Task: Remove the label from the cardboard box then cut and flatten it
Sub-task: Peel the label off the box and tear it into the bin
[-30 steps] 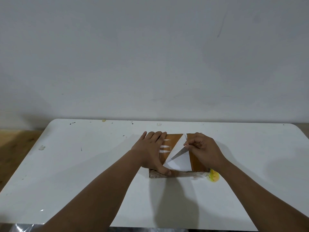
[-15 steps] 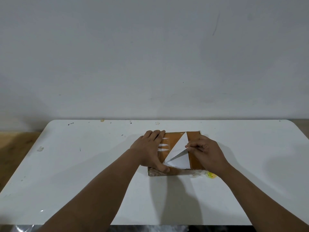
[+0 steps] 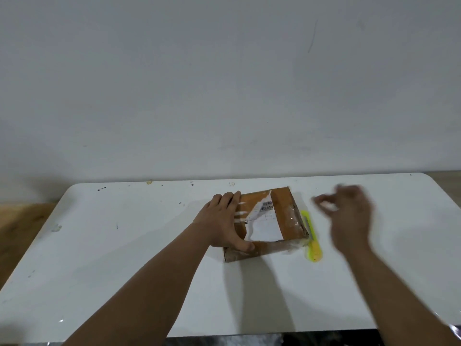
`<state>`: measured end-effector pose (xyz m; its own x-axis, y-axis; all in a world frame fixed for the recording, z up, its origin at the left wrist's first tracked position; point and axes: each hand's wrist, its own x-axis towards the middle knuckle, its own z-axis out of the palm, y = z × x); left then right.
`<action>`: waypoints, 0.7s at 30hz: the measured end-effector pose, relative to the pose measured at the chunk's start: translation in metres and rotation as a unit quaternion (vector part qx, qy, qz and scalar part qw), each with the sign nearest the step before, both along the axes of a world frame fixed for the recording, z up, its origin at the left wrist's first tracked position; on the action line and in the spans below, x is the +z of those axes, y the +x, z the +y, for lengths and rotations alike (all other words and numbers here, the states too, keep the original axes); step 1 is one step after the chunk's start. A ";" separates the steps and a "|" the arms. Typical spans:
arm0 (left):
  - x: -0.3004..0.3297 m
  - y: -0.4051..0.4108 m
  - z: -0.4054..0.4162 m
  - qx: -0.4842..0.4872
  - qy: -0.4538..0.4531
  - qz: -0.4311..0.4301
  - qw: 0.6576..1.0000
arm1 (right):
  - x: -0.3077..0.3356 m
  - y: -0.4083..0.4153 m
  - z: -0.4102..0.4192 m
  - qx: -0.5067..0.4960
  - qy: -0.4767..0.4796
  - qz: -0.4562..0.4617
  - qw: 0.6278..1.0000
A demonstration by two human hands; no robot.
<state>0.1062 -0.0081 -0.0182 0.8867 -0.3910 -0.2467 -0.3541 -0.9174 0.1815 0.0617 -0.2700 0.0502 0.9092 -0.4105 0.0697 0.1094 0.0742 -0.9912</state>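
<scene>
A flat brown cardboard box (image 3: 287, 211) lies on the white table (image 3: 124, 245), a little beyond its middle. A white label (image 3: 264, 229) with a barcode sits on its top, its left edge torn and ragged, with white strips left on the cardboard beside it. My left hand (image 3: 219, 221) presses flat on the box's left part, thumb against the front edge. To the right of the box my right hand (image 3: 349, 216) is blurred above the table, fingers loosely curled, nothing seen in it.
A yellow utility knife (image 3: 313, 243) lies on the table along the box's right side, between the box and my right hand. A pale wall stands behind the table's far edge. Wooden floor shows at the left.
My right hand let go of the peeled label corner and swung right, off the box. The label fell back with its printed side up. The left hand stayed on the box.
</scene>
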 end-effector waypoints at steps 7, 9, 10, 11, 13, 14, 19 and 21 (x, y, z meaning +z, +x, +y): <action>-0.003 0.005 -0.001 -0.014 0.018 0.008 1.000 | 0.022 0.028 -0.056 0.104 -0.323 0.083 0.937; -0.002 0.006 -0.003 -0.013 0.023 0.005 1.000 | -0.001 0.032 -0.033 0.187 -0.359 0.112 0.908; -0.001 0.005 -0.005 -0.014 0.027 0.003 1.000 | -0.010 0.034 -0.021 0.224 -0.366 0.124 0.895; 0.001 0.005 -0.007 -0.016 0.030 0.004 0.999 | -0.017 0.038 -0.009 0.250 -0.380 0.127 0.882; 0.002 0.004 -0.008 -0.027 0.043 -0.002 0.999 | -0.026 0.048 0.011 0.269 -0.441 0.120 0.848; 0.002 0.003 -0.008 -0.033 0.052 -0.004 0.998 | -0.031 0.054 0.018 0.273 -0.473 0.115 0.829; 0.002 0.001 -0.010 -0.060 0.065 -0.016 0.996 | -0.046 0.072 0.036 0.258 -0.556 0.089 0.785; 0.003 0.002 -0.014 -0.085 0.068 -0.035 0.993 | -0.047 0.071 0.038 0.228 -0.564 0.069 0.790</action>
